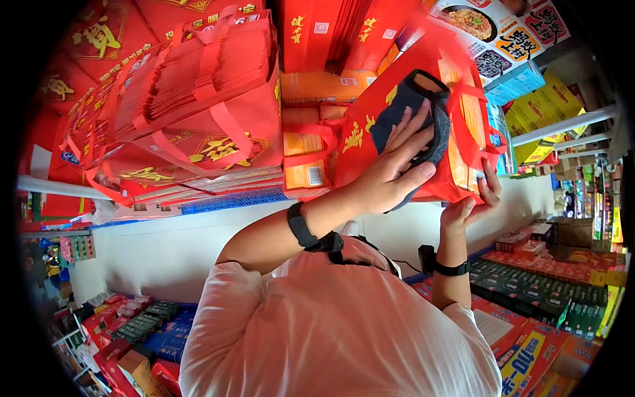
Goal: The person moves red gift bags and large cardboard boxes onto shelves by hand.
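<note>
My left hand [404, 149] presses a dark grey cloth [395, 120] flat against the side of a red gift bag [358, 144] with gold characters. The cloth looks folded, and part of it hangs below the bag's edge. Orange cartons [461, 166] show at the bag's open top, beside its red strap handles. At the bag's right lower corner, my right hand [474, 198] touches the bag with fingers apart. Another red bag [302, 161] holding orange cartons stands just left of it.
A large stack of folded red bags [188, 89] fills the left. Noodle-picture cartons [496, 39] and yellow boxes [545, 111] lie at upper right. A white rail [565, 125] juts in at right. Low stacks of dark boxes [526, 285] stand behind me across the pale floor [163, 253].
</note>
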Demonstrator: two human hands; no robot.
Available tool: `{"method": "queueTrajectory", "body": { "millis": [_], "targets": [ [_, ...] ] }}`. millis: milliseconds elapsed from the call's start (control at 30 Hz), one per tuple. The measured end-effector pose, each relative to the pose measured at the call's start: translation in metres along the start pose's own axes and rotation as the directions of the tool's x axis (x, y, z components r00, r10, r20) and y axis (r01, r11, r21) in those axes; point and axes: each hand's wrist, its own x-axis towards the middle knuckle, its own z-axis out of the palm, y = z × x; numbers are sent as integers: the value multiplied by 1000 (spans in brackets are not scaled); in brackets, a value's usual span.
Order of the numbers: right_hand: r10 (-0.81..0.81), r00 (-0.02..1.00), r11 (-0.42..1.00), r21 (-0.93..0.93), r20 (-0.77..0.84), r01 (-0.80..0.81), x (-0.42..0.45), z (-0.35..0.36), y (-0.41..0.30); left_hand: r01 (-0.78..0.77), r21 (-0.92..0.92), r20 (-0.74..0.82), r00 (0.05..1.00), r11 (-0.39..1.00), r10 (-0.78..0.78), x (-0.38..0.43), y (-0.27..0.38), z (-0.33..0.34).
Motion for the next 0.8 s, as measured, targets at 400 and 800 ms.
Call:
{"method": "queueTrajectory", "body": {
  "millis": [400, 800],
  "targets": [
    [175, 983, 984, -3, 46, -175, -19, -85, 47, 300, 18, -92, 950, 954, -297, 49, -137, 15],
    [167, 986, 983, 80, -3, -166, -20, -80, 59, 505, -560, -94, 749, 657, -656, -9, -275, -75]
  ]
}}
